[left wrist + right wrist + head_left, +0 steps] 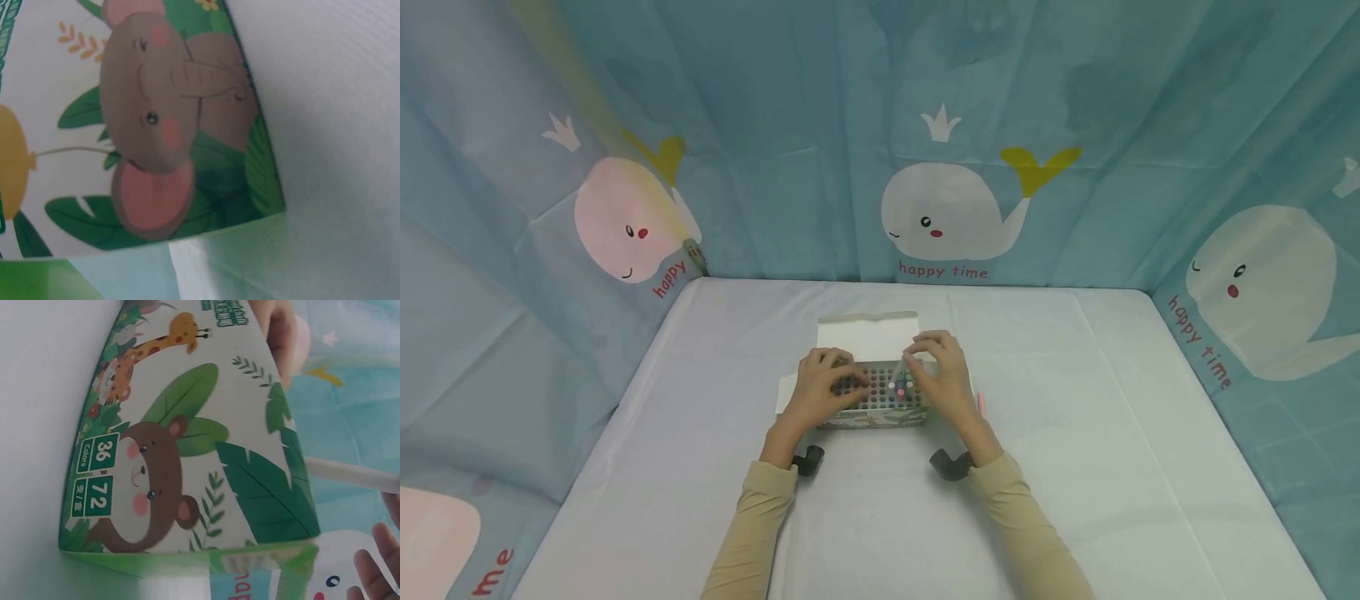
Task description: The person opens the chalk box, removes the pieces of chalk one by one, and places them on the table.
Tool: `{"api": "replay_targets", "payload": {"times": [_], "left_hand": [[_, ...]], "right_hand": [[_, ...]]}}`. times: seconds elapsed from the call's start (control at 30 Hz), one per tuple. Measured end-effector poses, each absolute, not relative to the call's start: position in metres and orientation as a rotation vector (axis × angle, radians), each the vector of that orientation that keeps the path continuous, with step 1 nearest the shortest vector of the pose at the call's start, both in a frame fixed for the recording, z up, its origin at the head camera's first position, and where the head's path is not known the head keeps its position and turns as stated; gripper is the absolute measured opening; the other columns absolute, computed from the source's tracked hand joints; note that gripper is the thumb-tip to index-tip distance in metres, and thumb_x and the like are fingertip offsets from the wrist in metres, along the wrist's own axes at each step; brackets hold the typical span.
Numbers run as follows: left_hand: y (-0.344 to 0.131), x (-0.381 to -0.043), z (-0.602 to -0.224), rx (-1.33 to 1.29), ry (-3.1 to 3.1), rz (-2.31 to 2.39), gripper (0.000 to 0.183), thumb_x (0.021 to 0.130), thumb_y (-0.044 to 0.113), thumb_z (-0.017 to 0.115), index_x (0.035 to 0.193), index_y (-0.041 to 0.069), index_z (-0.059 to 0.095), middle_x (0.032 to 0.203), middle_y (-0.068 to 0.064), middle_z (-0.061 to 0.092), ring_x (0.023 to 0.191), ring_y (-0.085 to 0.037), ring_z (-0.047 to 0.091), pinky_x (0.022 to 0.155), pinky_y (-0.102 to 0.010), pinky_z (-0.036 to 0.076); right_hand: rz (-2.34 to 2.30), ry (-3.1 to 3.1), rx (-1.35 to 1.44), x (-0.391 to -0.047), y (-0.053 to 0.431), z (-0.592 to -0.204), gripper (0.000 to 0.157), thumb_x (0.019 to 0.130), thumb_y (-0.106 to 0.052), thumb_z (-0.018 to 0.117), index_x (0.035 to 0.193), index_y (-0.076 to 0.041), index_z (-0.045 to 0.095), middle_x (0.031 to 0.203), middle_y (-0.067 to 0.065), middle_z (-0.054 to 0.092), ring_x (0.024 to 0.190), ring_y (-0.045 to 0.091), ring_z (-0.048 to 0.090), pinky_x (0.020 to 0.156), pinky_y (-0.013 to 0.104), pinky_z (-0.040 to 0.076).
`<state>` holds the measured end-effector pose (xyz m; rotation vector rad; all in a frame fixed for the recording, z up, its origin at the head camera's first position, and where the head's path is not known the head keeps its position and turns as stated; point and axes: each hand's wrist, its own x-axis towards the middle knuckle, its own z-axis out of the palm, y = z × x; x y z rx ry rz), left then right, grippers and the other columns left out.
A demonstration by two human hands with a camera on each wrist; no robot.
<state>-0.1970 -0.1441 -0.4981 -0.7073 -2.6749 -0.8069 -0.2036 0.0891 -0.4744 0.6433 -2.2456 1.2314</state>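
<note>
A printed cardboard pen box (871, 418) stands on the table with its white lid flap raised behind it. Its top is a grid of round holes, with several white, pink and blue pen ends (900, 392) showing toward the right. My left hand (822, 387) arches over the left part of the box, fingertips among the holes. Over the right part, my right hand (946, 379) pinches a slim white pen (356, 474) between thumb and fingers; its lower end is hidden behind the box in the right wrist view. An elephant print (150, 94) on the box front fills the left wrist view.
A pink pen (982, 406) lies on the table to the right of the box. White cloth (1097, 467) covers the table. Blue curtains (790, 167) with whale prints hang behind and at both sides. A dark wrist-worn device (951, 465) sits below the right wrist.
</note>
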Motion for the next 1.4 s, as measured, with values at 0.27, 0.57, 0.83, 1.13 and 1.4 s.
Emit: {"api": "replay_targets", "payload": {"times": [0.27, 0.57, 0.83, 1.13, 1.4], "left_hand": [[-0.144, -0.197, -0.498, -0.697, -2.69, -0.827, 0.012, 0.08, 0.039, 0.072, 0.087, 0.031, 0.07, 0.109, 0.004, 0.051, 0.106, -0.022, 0.038, 0.102, -0.052, 0.024], [-0.144, -0.197, -0.5, -0.693, -2.687, -0.833, 0.011, 0.08, 0.038, 0.072, 0.088, 0.031, 0.07, 0.109, 0.003, 0.052, 0.105, -0.022, 0.038, 0.102, -0.051, 0.024], [-0.145, -0.197, -0.5, -0.711, -2.66, -0.832, 0.011, 0.079, 0.038, 0.073, 0.087, 0.031, 0.07, 0.109, 0.002, 0.052, 0.104, -0.022, 0.038, 0.1, -0.051, 0.026], [-0.144, -0.198, -0.502, -0.711, -2.65, -0.836, 0.011, 0.079, 0.038, 0.073, 0.088, 0.032, 0.07, 0.109, 0.002, 0.052, 0.104, -0.022, 0.038, 0.099, -0.052, 0.027], [-0.144, -0.2, -0.499, -0.723, -2.632, -0.84, 0.011, 0.079, 0.035, 0.074, 0.087, 0.03, 0.07, 0.108, 0.001, 0.053, 0.103, -0.024, 0.039, 0.098, -0.051, 0.028]], "right_hand": [[1.349, -2.226, 0.537, -0.203, 0.106, -0.469, 0.01, 0.088, -0.018, 0.065, 0.091, -0.008, 0.065, 0.107, 0.005, 0.057, 0.106, 0.019, 0.052, 0.097, 0.035, 0.043], [1.406, -2.357, 0.383, -0.201, 0.135, -0.462, 0.019, 0.089, -0.029, 0.063, 0.094, -0.011, 0.065, 0.095, 0.002, 0.068, 0.093, 0.019, 0.06, 0.09, 0.04, 0.046], [1.431, -2.362, 0.29, -0.2, 0.157, -0.462, 0.022, 0.089, -0.029, 0.064, 0.094, -0.009, 0.066, 0.089, 0.006, 0.069, 0.083, 0.02, 0.062, 0.084, 0.044, 0.049], [1.331, -2.633, 0.099, -0.207, 0.187, -0.47, 0.034, 0.088, -0.043, 0.06, 0.091, -0.009, 0.066, 0.082, 0.006, 0.069, 0.078, 0.02, 0.062, 0.071, 0.034, 0.048], [1.21, -2.931, 0.062, -0.21, 0.208, -0.479, 0.038, 0.09, -0.042, 0.059, 0.087, -0.005, 0.066, 0.075, 0.009, 0.066, 0.069, 0.018, 0.053, 0.059, 0.027, 0.043]]}}
